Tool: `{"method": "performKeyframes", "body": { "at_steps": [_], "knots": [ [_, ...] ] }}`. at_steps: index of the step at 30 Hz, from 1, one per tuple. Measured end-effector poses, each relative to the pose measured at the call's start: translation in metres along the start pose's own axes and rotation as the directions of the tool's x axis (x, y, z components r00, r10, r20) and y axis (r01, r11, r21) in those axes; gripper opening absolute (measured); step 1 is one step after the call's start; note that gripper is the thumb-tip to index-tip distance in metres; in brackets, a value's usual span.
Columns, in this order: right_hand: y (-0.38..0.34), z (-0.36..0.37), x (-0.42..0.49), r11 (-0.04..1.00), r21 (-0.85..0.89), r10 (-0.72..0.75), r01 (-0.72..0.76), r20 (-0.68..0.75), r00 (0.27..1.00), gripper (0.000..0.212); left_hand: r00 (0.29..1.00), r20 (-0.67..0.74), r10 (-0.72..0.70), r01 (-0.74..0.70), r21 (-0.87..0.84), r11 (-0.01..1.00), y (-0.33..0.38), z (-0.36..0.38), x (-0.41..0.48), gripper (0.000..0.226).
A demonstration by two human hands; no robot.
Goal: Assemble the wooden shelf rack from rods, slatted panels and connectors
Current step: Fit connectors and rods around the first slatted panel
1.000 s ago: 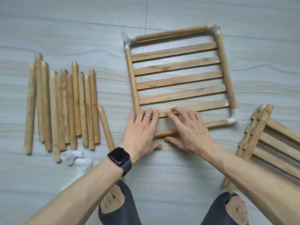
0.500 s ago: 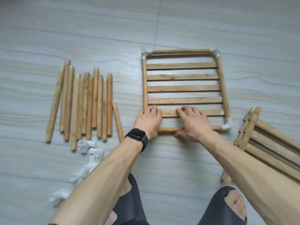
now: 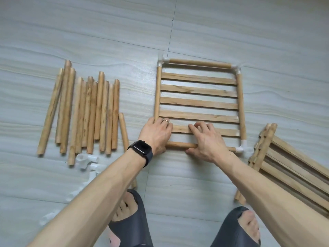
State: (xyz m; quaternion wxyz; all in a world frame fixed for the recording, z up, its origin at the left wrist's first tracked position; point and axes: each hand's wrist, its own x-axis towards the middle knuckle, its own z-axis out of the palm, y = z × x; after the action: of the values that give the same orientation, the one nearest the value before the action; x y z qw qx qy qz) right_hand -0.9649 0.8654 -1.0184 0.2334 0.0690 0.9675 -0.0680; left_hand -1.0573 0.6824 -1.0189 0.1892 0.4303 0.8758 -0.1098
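Note:
A square frame of wooden rods lies flat on the floor around a slatted panel [image 3: 197,102]. White connectors join its far-left corner [image 3: 162,61], far-right corner [image 3: 237,69] and near-right corner [image 3: 243,147]. My left hand [image 3: 156,134] covers the near-left corner, with fingers over the left rod and thumb beneath the near rod [image 3: 179,144]. My right hand [image 3: 208,141] lies over the nearest slat, its thumb under the near rod, pinching rod and slat together. The near-left joint is hidden.
Several loose rods [image 3: 89,114] lie in a row at the left, one shorter rod [image 3: 123,131] beside them. Loose white connectors [image 3: 87,160] sit below that row. A stack of slatted panels [image 3: 288,166] lies at the right. My feet in dark slippers [image 3: 131,225] are at the bottom.
The near rod, slanted a second ago, now lies square with the frame. Both hands have closed in on it, the left one onto the near-left corner. The view has pulled back.

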Motion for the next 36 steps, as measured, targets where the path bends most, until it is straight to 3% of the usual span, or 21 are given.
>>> {"method": "performKeyframes", "body": {
  "at_steps": [3,7,12,15,19,22,24,28,36],
  "knots": [
    [0.005,-0.001,0.002,1.000,0.024,-0.002,0.001,0.044,0.999,0.093,1.000,0.024,-0.002,0.001,0.035,0.999,-0.010,0.005,-0.009,0.097],
    [0.005,-0.004,0.003,0.988,0.151,0.018,-0.023,0.036,0.999,0.091,0.999,0.026,-0.026,0.025,0.024,0.999,-0.004,0.004,-0.010,0.082],
    [0.008,-0.002,0.005,0.988,0.155,-0.025,0.020,0.028,0.999,0.092,0.999,0.037,-0.012,0.011,0.038,0.999,-0.004,0.003,-0.005,0.076],
    [0.019,-0.011,0.005,0.994,0.035,-0.107,0.104,0.109,0.988,0.101,0.999,0.049,-0.021,0.019,0.052,0.998,-0.007,0.003,-0.005,0.073],
    [0.067,-0.024,-0.015,0.926,-0.328,-0.104,0.184,0.245,0.964,0.117,0.993,0.096,-0.070,0.063,0.075,0.995,-0.012,-0.002,-0.008,0.063],
    [0.105,-0.026,-0.036,0.892,-0.429,-0.023,0.139,0.263,0.965,0.105,0.992,0.116,-0.051,0.041,0.088,0.995,-0.013,-0.006,-0.008,0.068],
    [0.111,-0.020,-0.045,0.903,-0.411,-0.032,0.123,0.223,0.974,0.087,0.992,0.126,-0.020,0.011,0.079,0.997,-0.010,-0.006,-0.008,0.069],
    [0.101,-0.007,-0.047,0.941,-0.328,-0.020,0.079,0.178,0.984,0.073,0.989,0.147,-0.031,0.018,0.089,0.996,-0.004,-0.008,-0.009,0.071],
    [0.105,-0.020,-0.043,0.939,-0.313,-0.087,0.143,0.185,0.979,0.064,0.985,0.165,-0.047,0.035,0.074,0.997,-0.001,-0.011,-0.011,0.078]
  ]
}}
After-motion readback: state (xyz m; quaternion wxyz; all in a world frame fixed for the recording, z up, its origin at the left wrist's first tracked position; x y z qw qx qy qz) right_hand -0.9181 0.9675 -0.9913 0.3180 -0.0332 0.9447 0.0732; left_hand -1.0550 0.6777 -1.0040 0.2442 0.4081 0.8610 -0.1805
